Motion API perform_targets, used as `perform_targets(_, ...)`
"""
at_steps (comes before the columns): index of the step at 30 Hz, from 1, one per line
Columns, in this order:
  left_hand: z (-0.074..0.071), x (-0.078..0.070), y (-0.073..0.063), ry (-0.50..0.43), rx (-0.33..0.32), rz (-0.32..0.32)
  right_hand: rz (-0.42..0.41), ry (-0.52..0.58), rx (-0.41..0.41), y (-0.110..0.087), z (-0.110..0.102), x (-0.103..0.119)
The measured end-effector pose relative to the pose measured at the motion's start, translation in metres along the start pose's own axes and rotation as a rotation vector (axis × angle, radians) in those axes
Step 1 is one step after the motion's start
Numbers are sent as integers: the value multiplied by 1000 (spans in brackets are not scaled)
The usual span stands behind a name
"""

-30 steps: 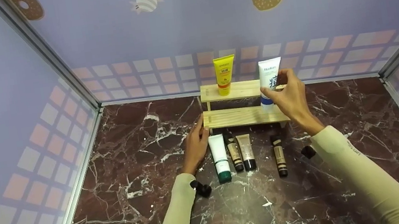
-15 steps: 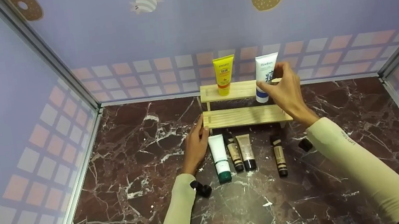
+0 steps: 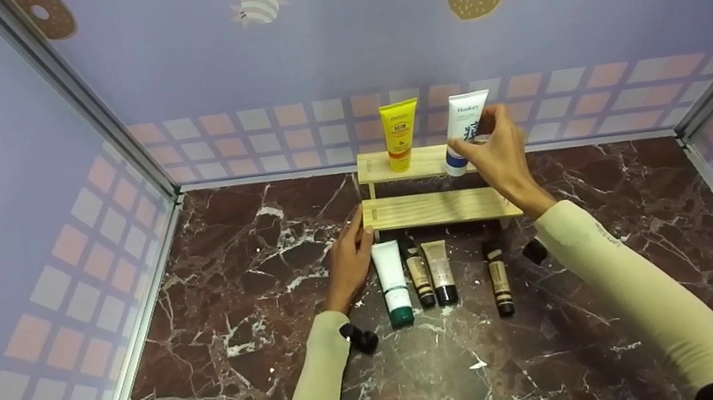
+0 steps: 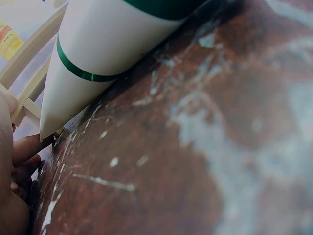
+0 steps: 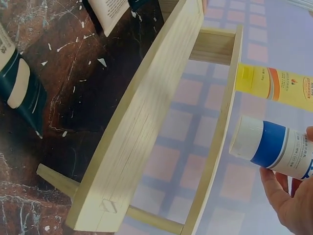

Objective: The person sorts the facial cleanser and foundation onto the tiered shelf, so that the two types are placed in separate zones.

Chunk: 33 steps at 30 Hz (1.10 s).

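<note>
My right hand (image 3: pixel 499 155) pinches a white squeeze tube (image 3: pixel 469 116) with a blue band between thumb and fingers, cap down. The tube overlaps the upper shelf's front edge in the head view; in the right wrist view its white cap (image 5: pixel 246 138) shows apart from the shelf. A yellow tube (image 3: pixel 400 134) stands on its cap at the left of that upper shelf. My left hand (image 3: pixel 348 264) holds the left end of the lower shelf of a two-step wooden rack (image 3: pixel 441 207). Just right of this hand lies a white tube with a green cap (image 3: pixel 394 282).
In front of the rack lie a slim black-and-gold tube (image 3: pixel 419 275), a beige tube with a black cap (image 3: pixel 440 272) and another slim black-and-gold tube (image 3: pixel 499 277). The dark marbled tabletop (image 3: pixel 238 300) is bounded by patterned walls (image 3: pixel 236 140) at the back and sides.
My right hand has raised the white tube from over the lower shelf to the upper one, moving slightly left. My left hand and the other tubes have stayed in place.
</note>
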<state>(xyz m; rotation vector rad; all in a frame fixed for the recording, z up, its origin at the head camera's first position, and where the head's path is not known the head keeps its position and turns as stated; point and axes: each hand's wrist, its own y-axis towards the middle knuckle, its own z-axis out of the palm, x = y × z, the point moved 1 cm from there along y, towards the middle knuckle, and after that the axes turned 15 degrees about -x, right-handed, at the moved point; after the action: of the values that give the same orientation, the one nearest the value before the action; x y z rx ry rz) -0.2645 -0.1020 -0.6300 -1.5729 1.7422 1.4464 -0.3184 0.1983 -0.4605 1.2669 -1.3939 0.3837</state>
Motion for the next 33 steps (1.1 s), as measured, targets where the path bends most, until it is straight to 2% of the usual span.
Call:
perform_targets(6, 1, 1, 0, 4, -14, -1, 8, 29, -6, 2, 9, 2)
perform_targets(15, 1, 1, -1, -37, 10, -1, -12, 59, -31, 6, 20, 1)
perform_targets(22, 1, 0, 0, -26, 4, -10, -15, 44, -48, 10, 25, 2)
perform_targets(33, 1, 0, 0, -11, -12, 7, -23, 51, -39, 9, 33, 3)
